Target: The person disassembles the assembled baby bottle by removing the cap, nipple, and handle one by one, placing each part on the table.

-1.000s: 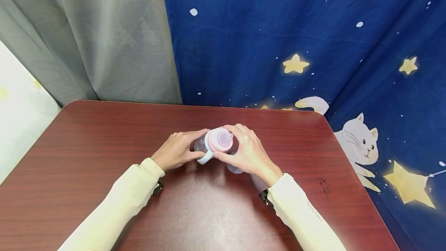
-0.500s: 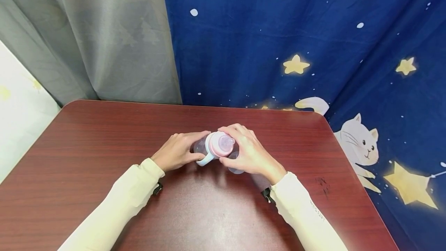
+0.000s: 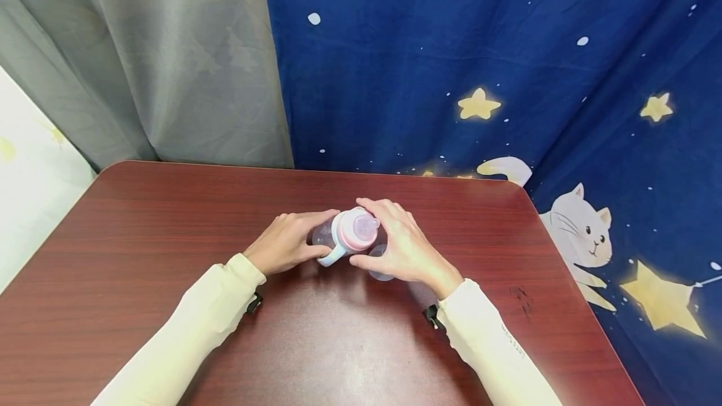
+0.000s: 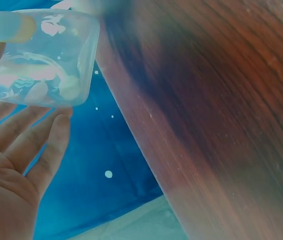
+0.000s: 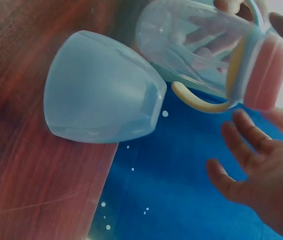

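Right hand (image 3: 403, 250) just spread wider around bottle's (image 3: 343, 230) teat (image 3: 366, 226) end, gripping nothing; left hand (image 3: 286, 244) holds bottle; long axis tilts rightward.

Unreadable lettering (image 3: 512, 340) on right sleeve (image 3: 486, 344)

A curtained indoor space, shown by a grey cloth curtain (image 3: 197, 67) far left, a star-printed blue cloth curtain (image 3: 395, 80) far right and a reddish-brown wood-grain table (image 3: 350, 343).

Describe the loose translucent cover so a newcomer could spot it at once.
Over the red-brown table is the right hand. Partly hidden behind it in the head view sits the translucent cover: plain and tapered, lacking the handles and pink collar of the bottle.
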The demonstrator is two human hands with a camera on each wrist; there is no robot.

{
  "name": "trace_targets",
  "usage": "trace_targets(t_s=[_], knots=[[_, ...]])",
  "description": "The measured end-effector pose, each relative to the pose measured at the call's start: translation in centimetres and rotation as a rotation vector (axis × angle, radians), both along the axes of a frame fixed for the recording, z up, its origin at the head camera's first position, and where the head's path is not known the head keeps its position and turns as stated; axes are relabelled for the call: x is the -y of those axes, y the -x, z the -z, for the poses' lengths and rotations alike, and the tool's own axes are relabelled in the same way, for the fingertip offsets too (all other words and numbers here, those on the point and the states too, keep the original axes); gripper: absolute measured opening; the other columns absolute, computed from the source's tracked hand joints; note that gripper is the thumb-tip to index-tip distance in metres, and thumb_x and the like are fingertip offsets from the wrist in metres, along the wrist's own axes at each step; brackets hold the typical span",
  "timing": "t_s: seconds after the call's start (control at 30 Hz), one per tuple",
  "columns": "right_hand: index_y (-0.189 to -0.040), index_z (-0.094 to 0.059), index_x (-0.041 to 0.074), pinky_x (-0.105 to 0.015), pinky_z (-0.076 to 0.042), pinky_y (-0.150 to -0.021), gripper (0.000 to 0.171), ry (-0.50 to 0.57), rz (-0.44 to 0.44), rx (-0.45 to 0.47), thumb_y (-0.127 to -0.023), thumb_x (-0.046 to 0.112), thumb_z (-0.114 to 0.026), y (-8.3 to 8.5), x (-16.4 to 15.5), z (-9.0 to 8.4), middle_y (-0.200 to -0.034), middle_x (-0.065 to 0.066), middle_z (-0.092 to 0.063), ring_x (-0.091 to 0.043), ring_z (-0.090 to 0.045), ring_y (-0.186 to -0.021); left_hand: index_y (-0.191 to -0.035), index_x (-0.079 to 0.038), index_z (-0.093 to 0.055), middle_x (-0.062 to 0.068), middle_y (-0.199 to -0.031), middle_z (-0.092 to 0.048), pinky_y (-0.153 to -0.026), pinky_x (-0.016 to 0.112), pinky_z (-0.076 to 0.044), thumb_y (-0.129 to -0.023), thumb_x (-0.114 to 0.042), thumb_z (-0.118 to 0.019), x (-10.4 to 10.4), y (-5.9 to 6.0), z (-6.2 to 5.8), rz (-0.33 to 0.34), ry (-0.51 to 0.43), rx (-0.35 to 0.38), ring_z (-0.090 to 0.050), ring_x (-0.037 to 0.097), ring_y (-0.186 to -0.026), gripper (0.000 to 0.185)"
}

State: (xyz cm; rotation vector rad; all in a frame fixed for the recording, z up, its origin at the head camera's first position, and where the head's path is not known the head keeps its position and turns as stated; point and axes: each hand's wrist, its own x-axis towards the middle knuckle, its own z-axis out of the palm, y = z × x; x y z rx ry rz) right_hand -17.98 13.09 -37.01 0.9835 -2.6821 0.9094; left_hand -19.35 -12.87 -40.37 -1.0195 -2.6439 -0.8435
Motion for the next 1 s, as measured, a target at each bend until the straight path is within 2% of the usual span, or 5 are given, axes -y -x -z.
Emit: trace_targets(t_s=[0.2, 0.33, 0.53, 0.7, 1.0], knots=[[-0.139, -0.053, 0.02, -0.042, -0.039, -0.089, 0.086, 0.029, 0.192, 0.02, -0.068, 0.062, -0.081, -0.4, 0.8, 0.3, -0.112, 0.003, -0.061, -0.019, -0.054, -0.103, -0.134, -0.017, -0.061, -0.002, -0.107, -0.071, -0.065, 0.035, -0.049, -0.077, -0.029, -0.083, 0.1, 0.0, -0.3, -0.032, 0.001, -0.022, -0.063, 0.013, -0.078, 0.063], [-0.128, -0.062, 0.021, -0.039, -0.04, -0.081, 0.076, 0.038, 0.279, 0.0, -0.068, 0.065, -0.078, -0.6, 1.5, 0.6, -0.102, 0.007, -0.063, -0.018, -0.054, -0.093, -0.133, -0.018, -0.061, -0.002, -0.104, -0.072, -0.062, 0.034, -0.046, -0.076, -0.029, -0.083, 0.1, 0.0, -0.3, -0.047, 0.006, -0.04, -0.061, 0.014, -0.074, 0.061], [-0.114, -0.067, 0.019, -0.038, -0.04, -0.079, 0.065, 0.077, 0.382, -0.046, -0.068, 0.064, -0.078, -0.9, 2.3, 1.0, -0.094, 0.006, -0.065, -0.019, -0.056, -0.088, -0.131, -0.018, -0.062, 0.001, -0.101, -0.072, -0.06, 0.035, -0.046, -0.076, -0.032, -0.082, 0.1, 0.0, -0.1, -0.06, 0.011, -0.066, -0.061, 0.014, -0.072, 0.061], [-0.108, -0.067, 0.018, -0.037, -0.04, -0.082, 0.062, 0.098, 0.391, -0.08, -0.068, 0.064, -0.078, -0.9, 2.5, 0.9, -0.096, 0.007, -0.067, -0.018, -0.059, -0.09, -0.131, -0.017, -0.062, 0.001, -0.102, -0.072, -0.06, 0.035, -0.047, -0.075, -0.031, -0.082, 0.1, 0.0, -0.2, -0.06, 0.007, -0.069, -0.063, 0.015, -0.074, 0.061], [-0.116, -0.066, 0.017, -0.037, -0.04, -0.083, 0.058, 0.101, 0.301, -0.091, -0.073, 0.054, -0.078, -0.9, 2.2, 0.7, -0.103, 0.008, -0.064, -0.014, -0.058, -0.096, -0.134, -0.016, -0.061, 0.003, -0.112, -0.072, -0.065, 0.038, -0.051, -0.077, -0.031, -0.083, 0.0, 0.0, -0.2, -0.061, 0.003, -0.039, -0.065, 0.016, -0.081, 0.063]])
